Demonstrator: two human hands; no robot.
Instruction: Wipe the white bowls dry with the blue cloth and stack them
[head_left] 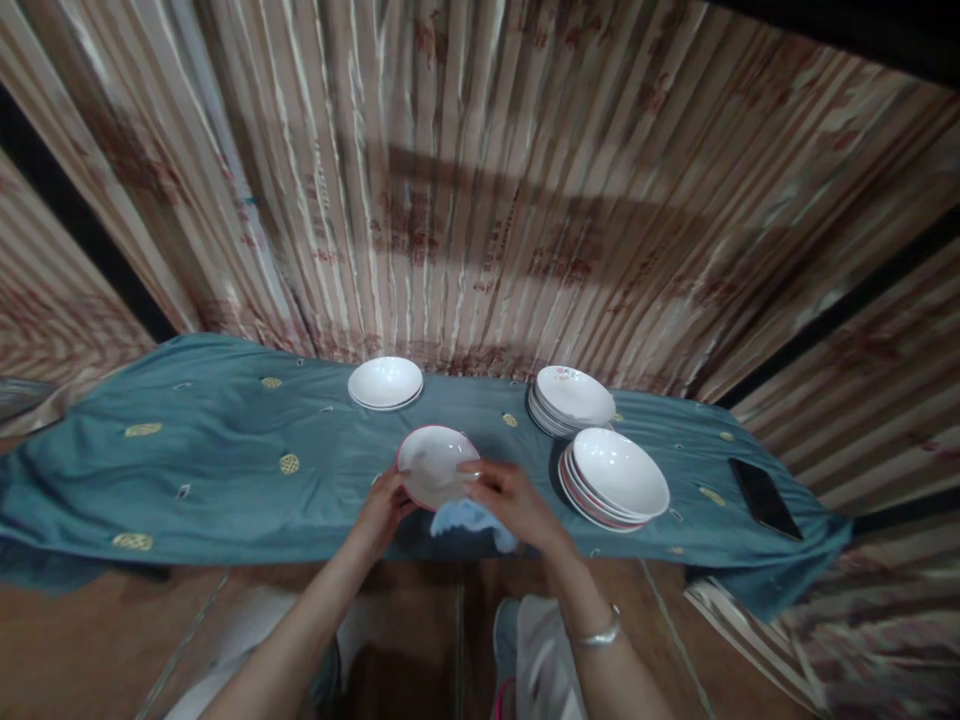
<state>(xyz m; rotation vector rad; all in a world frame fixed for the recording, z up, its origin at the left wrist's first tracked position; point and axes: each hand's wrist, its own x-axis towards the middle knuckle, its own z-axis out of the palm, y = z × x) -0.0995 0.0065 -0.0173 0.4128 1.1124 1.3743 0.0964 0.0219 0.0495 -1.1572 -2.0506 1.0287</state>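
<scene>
A white bowl with a thin red rim (433, 462) is tilted toward me above the front of the cloth-covered table. My left hand (390, 503) grips its left edge, fingers closed around the rim. At the right edge, my right hand (504, 495) is closed with thumb and fingertips pinching the rim. A light blue cloth (466, 516) hangs under the bowl and my right hand, and appears to be caught in that hand; its grip on the cloth is partly hidden. A silver bracelet (602, 630) is on my right wrist.
To the right stand a stack of red-edged bowls (616, 478) and, behind it, a stack of white dishes (574, 396). Shallow white dishes (385, 383) sit at the back left. A black phone (765, 497) lies far right on the teal tablecloth (240, 490). A striped curtain (450, 200) hangs behind.
</scene>
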